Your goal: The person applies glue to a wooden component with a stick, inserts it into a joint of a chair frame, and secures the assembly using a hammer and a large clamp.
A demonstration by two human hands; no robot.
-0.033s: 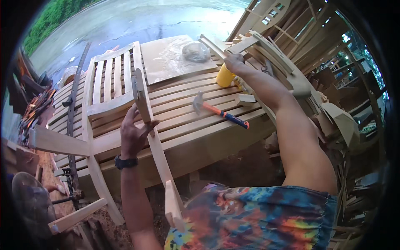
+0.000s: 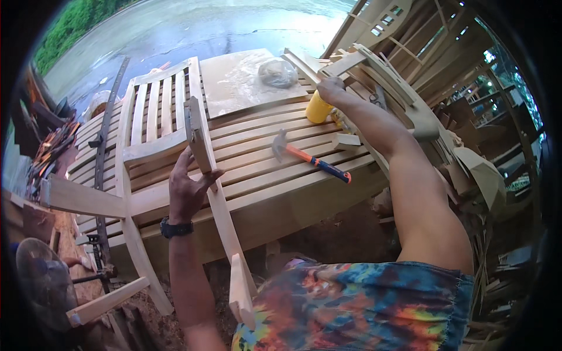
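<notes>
A pale wooden chair frame point(image 2: 124, 175) with a slatted back lies on its side across a slatted wooden bench point(image 2: 257, 190). My left hand point(image 2: 188, 187), a dark watch at its wrist, grips a rail of the chair, thumb on the near side and fingers toward the back slats. Farther off, my right hand point(image 2: 332, 89) is closed over the top of a yellow bottle point(image 2: 318, 109) standing on the bench; its fingertips are hidden. Between the hands rests a claw hammer point(image 2: 310, 157) with an orange and dark blue handle, touched by neither.
Behind the hammer lies a flat board point(image 2: 234, 88) dusted white, with a clear plastic bag point(image 2: 277, 74) on it. A small wood block point(image 2: 346, 141) sits near the bottle. At left a long bar clamp point(image 2: 105, 140) crosses the bench. Curved wooden parts point(image 2: 389, 82) are stacked at right.
</notes>
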